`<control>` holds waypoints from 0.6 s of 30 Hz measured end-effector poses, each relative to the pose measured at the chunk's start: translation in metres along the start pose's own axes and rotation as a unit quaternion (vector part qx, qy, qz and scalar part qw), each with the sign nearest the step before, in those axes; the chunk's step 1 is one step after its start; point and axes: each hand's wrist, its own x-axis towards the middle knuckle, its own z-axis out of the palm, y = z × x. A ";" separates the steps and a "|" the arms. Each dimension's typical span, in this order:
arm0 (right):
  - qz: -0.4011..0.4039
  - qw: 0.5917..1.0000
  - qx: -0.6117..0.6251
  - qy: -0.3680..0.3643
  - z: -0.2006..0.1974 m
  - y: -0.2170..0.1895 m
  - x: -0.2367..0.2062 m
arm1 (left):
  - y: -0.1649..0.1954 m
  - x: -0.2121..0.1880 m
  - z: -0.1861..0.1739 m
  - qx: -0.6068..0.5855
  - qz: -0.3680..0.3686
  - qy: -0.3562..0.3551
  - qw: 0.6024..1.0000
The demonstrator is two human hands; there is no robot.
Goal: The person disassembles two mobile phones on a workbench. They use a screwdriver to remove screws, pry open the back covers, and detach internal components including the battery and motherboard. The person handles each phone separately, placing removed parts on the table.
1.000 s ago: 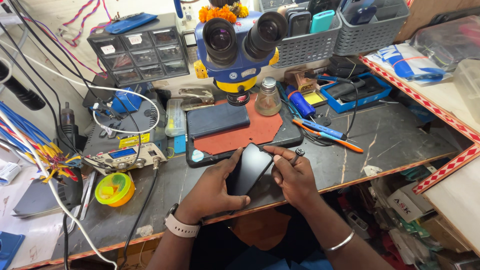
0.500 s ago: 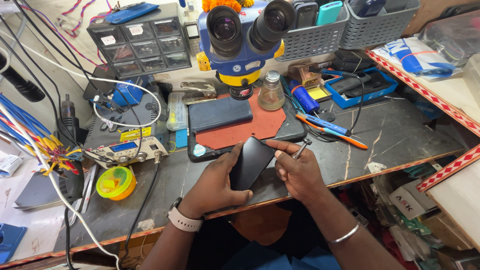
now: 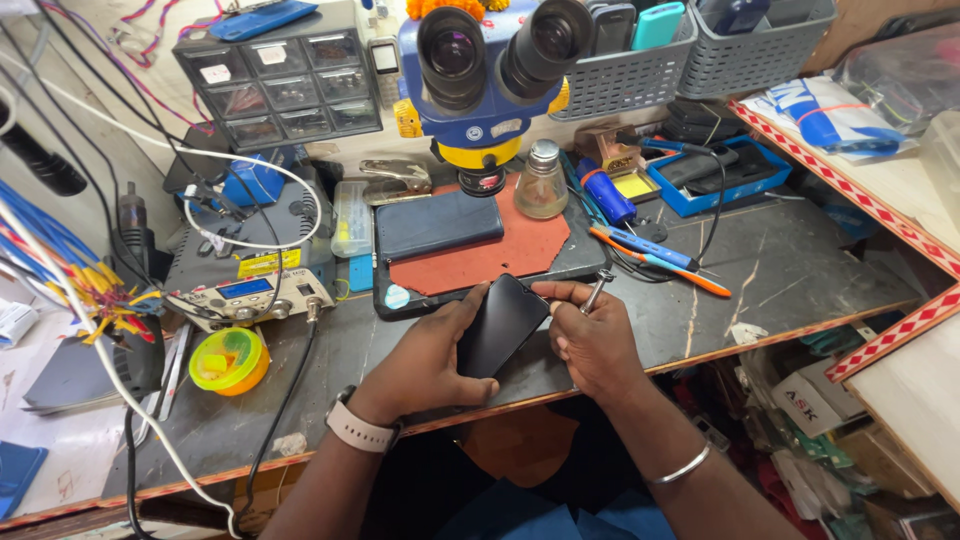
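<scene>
Black phone [image 3: 503, 324] held dark-face-up just above the front edge of the workbench [image 3: 800, 270], tilted, top corner pointing away toward the red mat [image 3: 500, 255]. Left hand [image 3: 425, 360] cups it from the left side, thumb laid along the glass, fingers underneath – clamped on the phone. Right hand [image 3: 590, 335] closes on the right edge with the thumb while its fingers pinch a small metal tool [image 3: 594, 293], tip up, looks like tweezers or a fine driver – can't tell which.

Doing this step well, as a judgement: keep the phone steady in the left hand with pressure on the edges rather than the glass, and bring the tool tip to the edge at a shallow angle so it doesn't skid across the face. Holding phone and tool in one hand is awkward; the tool could scratch.

Phone look: glossy black slab, rounded corners, screen dark, no visible cracks from here, reflective.

Around it: a dark blue phone or case [image 3: 437, 222] lies on the red mat under the blue-and-yellow microscope [image 3: 490, 60]. Glass bottle [image 3: 542, 182] just right of the microscope base. Orange-and-blue tool [image 3: 650, 258] lies further right. Yellow-green round dish [image 3: 229, 358] well left, near the soldering station [image 3: 250, 285].
</scene>
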 end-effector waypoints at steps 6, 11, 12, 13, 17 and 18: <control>0.030 0.999 -0.013 -0.043 0.002 -0.005 0.006 | -0.013 0.007 -0.022 0.012 0.085 -0.035 0.996; 0.047 0.996 -0.040 -0.064 0.001 -0.007 0.009 | -0.019 0.021 -0.037 0.004 -0.101 -0.155 0.983; 0.052 0.996 -0.037 -0.062 0.001 -0.007 0.009 | -0.021 0.023 -0.038 -0.013 -0.070 -0.156 0.985; 0.058 0.996 -0.035 -0.059 0.001 -0.007 0.010 | -0.022 0.025 -0.039 -0.030 -0.038 -0.158 0.986; 0.063 0.995 -0.029 -0.068 0.002 -0.010 0.008 | -0.030 0.024 -0.037 -0.073 0.009 -0.153 0.985; 0.064 0.994 -0.052 -0.075 0.003 -0.010 0.007 | -0.033 0.023 -0.037 -0.077 0.044 -0.146 0.985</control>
